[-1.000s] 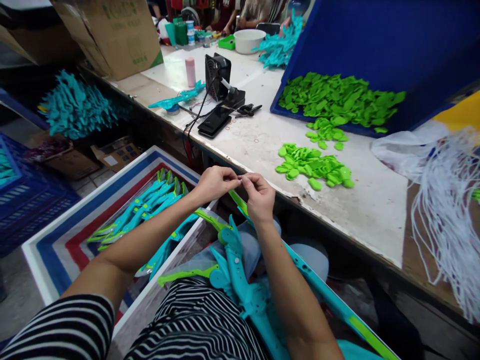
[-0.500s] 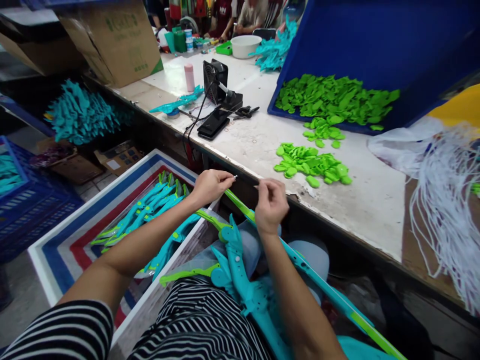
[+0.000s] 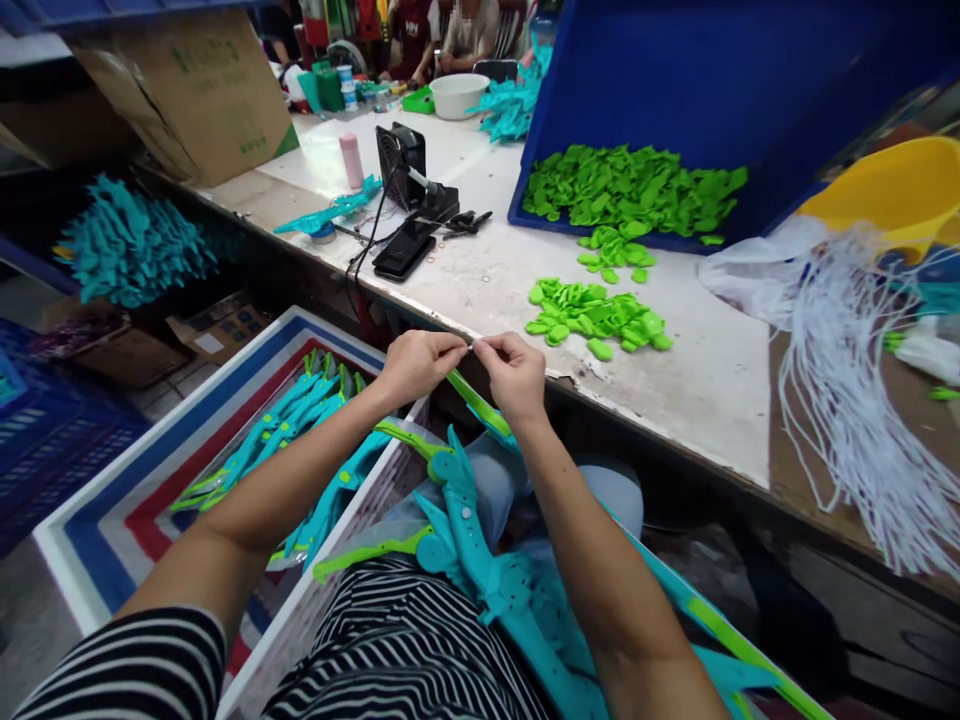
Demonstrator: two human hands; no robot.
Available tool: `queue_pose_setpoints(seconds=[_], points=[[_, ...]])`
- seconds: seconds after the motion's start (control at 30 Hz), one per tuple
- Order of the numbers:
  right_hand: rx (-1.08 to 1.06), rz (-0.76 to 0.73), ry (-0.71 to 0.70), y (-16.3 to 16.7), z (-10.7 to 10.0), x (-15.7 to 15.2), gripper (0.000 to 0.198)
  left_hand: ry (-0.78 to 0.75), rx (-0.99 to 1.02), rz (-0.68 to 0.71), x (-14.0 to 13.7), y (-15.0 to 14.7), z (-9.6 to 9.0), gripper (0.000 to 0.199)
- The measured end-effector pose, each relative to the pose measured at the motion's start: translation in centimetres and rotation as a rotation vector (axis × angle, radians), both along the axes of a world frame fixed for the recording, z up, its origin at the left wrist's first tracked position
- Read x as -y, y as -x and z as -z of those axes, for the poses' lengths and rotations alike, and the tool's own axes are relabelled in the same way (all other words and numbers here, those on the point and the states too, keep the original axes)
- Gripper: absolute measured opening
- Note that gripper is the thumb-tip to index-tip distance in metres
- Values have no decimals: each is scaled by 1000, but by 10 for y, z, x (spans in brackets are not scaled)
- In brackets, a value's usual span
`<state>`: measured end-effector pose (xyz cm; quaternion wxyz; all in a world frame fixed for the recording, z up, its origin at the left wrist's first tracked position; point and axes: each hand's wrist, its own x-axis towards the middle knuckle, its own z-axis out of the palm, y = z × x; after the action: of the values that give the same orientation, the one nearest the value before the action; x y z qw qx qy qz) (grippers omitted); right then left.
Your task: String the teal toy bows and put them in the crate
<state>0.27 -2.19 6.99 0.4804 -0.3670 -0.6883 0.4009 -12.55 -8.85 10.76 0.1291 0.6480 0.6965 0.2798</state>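
Note:
Thumb and forefinger of my left hand [image 3: 426,362] are pinched on a tiny white bit that looks like a string end [image 3: 470,347]. My right hand [image 3: 516,378] is closed in a pinch at the same spot, its fingertips meeting the left ones; most of the bit is hidden by them. Just below runs the green tip of a long teal-and-green plastic toy bow [image 3: 480,405], passing under my right forearm. Across my lap lie more teal toy bow parts [image 3: 480,570] with green arms.
To the left, a striped-lined crate [image 3: 142,500] holds several teal-green toys. On the worktable [image 3: 697,370] are green plastic pieces [image 3: 600,315], a phone [image 3: 405,250], a small fan [image 3: 401,165] and a blue bin [image 3: 637,80]. White strings [image 3: 847,400] hang over its right side. People sit at the back.
My right hand has come left to meet my left hand, closing the gap between their fingertips. The view has swung slightly to the right.

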Motion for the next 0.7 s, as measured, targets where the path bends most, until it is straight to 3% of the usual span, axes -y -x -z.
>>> queue_pose_setpoints(seconds=[0.1, 0.23, 0.3, 0.4, 0.47, 0.57, 0.63, 0.7], points=[[29, 75, -47, -8, -6, 15, 18, -81, 80, 10, -4, 1, 3, 25], [162, 221, -448, -59, -17, 51, 15, -408, 83, -48, 6, -17, 11, 29], [295, 296, -534, -95, -15, 63, 14, -529, -23, 47, 16, -39, 25, 28], [426, 410, -505, -143, -3, 71, 14, -437, -257, 496, 22, -89, 60, 25], [458, 464, -466, -164, 5, 73, 14, -288, -408, 650, 15, -124, 85, 29], [510, 470, -468, -185, 11, 82, 12, -130, -512, 697, -7, -156, 104, 34], [537, 488, -506, -200, 10, 91, 12, -117, -529, 716, -19, -154, 100, 34], [549, 495, -503, -217, 9, 101, 14, -148, -521, 661, -22, -131, 83, 35]])
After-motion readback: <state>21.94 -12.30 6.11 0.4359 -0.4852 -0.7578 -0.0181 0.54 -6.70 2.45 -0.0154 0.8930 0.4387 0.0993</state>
